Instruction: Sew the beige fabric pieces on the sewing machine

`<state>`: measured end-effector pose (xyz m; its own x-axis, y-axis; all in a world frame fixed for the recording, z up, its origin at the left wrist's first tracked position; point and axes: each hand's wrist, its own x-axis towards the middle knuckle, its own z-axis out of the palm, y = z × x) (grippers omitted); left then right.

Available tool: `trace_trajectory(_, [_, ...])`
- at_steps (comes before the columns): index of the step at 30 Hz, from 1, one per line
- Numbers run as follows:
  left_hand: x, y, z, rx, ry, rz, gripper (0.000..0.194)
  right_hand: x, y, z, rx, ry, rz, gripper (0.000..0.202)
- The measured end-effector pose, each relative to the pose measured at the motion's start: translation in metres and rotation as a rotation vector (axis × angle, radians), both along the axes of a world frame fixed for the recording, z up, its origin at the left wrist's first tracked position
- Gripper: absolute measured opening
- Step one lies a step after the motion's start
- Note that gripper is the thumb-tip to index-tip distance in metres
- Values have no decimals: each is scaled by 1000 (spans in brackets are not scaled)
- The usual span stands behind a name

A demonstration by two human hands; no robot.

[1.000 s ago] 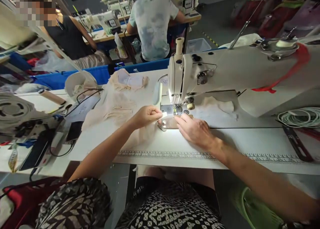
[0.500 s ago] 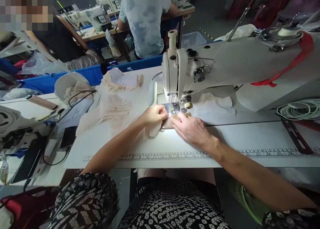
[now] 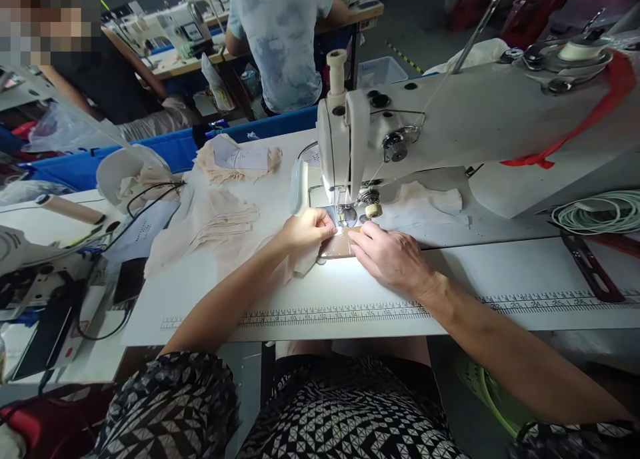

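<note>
A white sewing machine (image 3: 345,139) stands over the work, its lit needle area (image 3: 344,213) just beyond my hands. My left hand (image 3: 311,231) is closed, thumb and forefinger pinching the edge of a pale fabric piece (image 3: 306,262) left of the presser foot. Part of that fabric is hidden under the hand. My right hand (image 3: 393,255) lies with fingers stretched forward at the right of a shiny brown plate (image 3: 336,248) in front of the needle. Its thumb is mostly hidden, and I see nothing gripped in it.
Stacked peach fabric pieces (image 3: 227,219) and a bundle with a paper label (image 3: 240,157) lie left. More pale fabric (image 3: 430,202) lies under the machine arm. A dark red-handled tool (image 3: 593,265) and coiled cord (image 3: 600,212) are right. A printed ruler (image 3: 350,313) runs along the front edge.
My right hand has slid slightly right, away from the presser foot, uncovering more of the brown plate. My left hand keeps its pinch by the needle. The view has shifted slightly.
</note>
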<state>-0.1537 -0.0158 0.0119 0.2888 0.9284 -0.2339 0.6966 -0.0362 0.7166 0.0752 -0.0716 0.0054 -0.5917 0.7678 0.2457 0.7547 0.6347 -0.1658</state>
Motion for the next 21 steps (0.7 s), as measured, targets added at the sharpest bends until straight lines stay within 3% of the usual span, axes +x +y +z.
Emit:
trace_trajectory(12, [5,-3,10,-81,-13,28,24,-7,1,5,-78,-66,3,47])
trace_trajectory(17, [3,1,9,-57,23,-22,21,-11,2,7,-61,-154,5,45])
trace_trajectory(19, [1,1,9,1,117,-44,19,-13,3,8,-65,-184,11,44])
trace_trajectory(21, [1,-5,9,178,249,-49,15,-14,3,9,-60,-196,12,43])
